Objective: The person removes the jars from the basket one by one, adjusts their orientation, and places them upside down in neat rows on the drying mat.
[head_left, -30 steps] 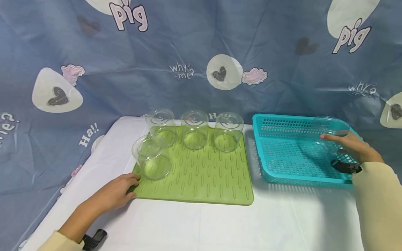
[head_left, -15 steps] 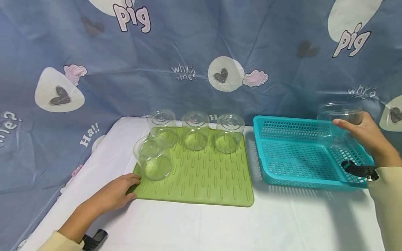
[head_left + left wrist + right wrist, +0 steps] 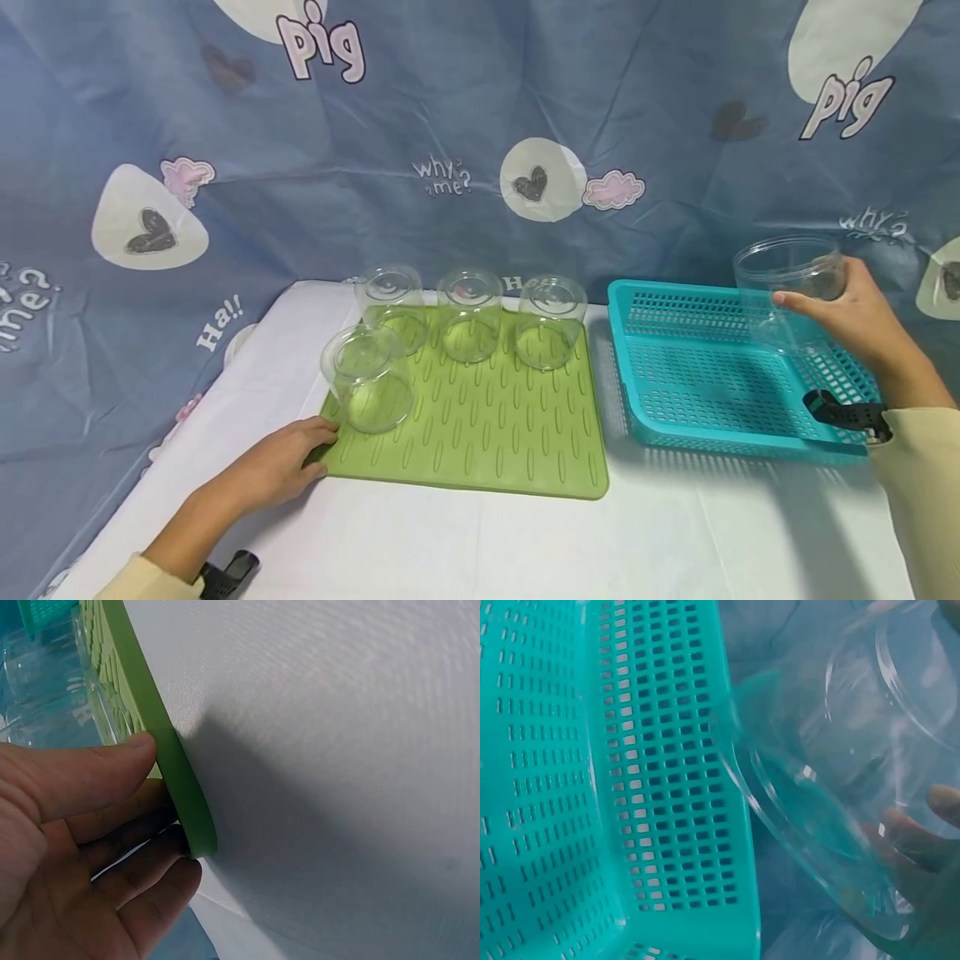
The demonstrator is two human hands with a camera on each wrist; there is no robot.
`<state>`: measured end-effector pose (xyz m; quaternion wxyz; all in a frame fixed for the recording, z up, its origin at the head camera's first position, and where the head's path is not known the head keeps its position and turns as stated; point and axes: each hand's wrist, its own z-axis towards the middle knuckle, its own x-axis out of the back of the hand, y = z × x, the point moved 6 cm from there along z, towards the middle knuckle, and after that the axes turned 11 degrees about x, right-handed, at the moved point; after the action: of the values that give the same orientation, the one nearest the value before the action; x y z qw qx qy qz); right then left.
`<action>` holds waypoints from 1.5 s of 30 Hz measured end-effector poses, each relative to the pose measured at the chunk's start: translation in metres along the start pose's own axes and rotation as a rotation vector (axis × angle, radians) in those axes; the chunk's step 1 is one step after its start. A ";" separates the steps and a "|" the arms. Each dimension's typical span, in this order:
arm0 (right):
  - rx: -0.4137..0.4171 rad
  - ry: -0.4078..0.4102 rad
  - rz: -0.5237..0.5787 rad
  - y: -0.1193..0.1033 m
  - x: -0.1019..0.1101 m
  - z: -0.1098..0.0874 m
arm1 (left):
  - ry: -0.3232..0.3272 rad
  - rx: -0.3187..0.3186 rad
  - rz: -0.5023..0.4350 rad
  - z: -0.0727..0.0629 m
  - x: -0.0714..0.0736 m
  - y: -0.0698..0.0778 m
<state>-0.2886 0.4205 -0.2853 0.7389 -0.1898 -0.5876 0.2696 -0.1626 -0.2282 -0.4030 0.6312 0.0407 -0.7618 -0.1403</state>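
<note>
My right hand (image 3: 847, 308) grips a clear round cup (image 3: 783, 292) above the right end of the turquoise basket (image 3: 630, 417). In the right wrist view the cup (image 3: 817, 772) overlaps the basket's rim, with fingertips (image 3: 930, 825) showing at its side. A green ridged mat (image 3: 487, 433) lies to the left of the basket. At its front left corner, my left hand (image 3: 281, 462) holds the edge; the left wrist view shows the thumb (image 3: 139, 750) against the mat's side and the fingers bent at the corner, partly in shadow.
Several clear cups stand on the mat: a back row with a left cup (image 3: 390, 312), middle cup (image 3: 470, 317) and right cup (image 3: 551, 325), plus a front left cup (image 3: 371, 379). A blue printed cloth (image 3: 465, 100) rises behind the white tabletop (image 3: 675, 533).
My right hand has lifted the clear cup from inside the basket, first up and rightward, then slightly back to the left. My left hand has stayed at the mat's corner.
</note>
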 end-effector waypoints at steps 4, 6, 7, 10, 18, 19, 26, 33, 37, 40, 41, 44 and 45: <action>-0.023 0.004 -0.045 -0.002 0.000 -0.003 | 0.005 0.002 0.005 0.000 0.001 0.000; -0.029 0.002 -0.068 -0.004 0.000 -0.004 | 0.009 0.000 0.006 0.000 0.001 0.001; -0.026 0.000 -0.073 -0.005 0.000 -0.005 | 0.009 -0.003 0.006 0.000 0.001 0.001; -0.007 -0.022 -0.084 -0.009 -0.001 -0.006 | 0.004 -0.006 0.006 0.001 0.001 0.002; 0.046 -0.111 -0.069 -0.027 -0.005 -0.005 | 0.025 -0.012 0.010 0.002 0.001 0.002; 0.050 -0.114 -0.071 -0.029 -0.006 -0.005 | 0.030 -0.015 0.009 0.001 0.001 0.002; 0.082 -0.107 -0.094 -0.038 -0.008 -0.004 | 0.031 -0.022 0.004 0.000 0.001 0.002; 0.069 -0.111 -0.104 -0.038 -0.008 -0.004 | 0.026 -0.028 0.005 0.001 0.002 0.002; 0.074 -0.099 -0.107 -0.042 -0.009 -0.005 | 0.026 -0.027 0.007 0.002 0.002 0.001; 0.087 -0.094 -0.095 -0.047 -0.011 -0.006 | 0.028 -0.030 0.008 0.002 0.002 0.002; 0.096 -0.092 -0.087 -0.050 -0.012 -0.007 | 0.028 -0.029 0.007 0.002 0.002 0.002; 0.130 -0.093 -0.065 -0.060 -0.017 -0.010 | 0.021 -0.035 0.009 0.002 0.003 0.002; 0.145 -0.092 -0.056 -0.065 -0.019 -0.010 | 0.020 -0.033 0.009 0.003 0.003 0.002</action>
<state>-0.2702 0.3585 -0.2635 0.7301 -0.1066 -0.6051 0.2990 -0.1654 -0.2265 -0.3999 0.6399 0.0285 -0.7532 -0.1497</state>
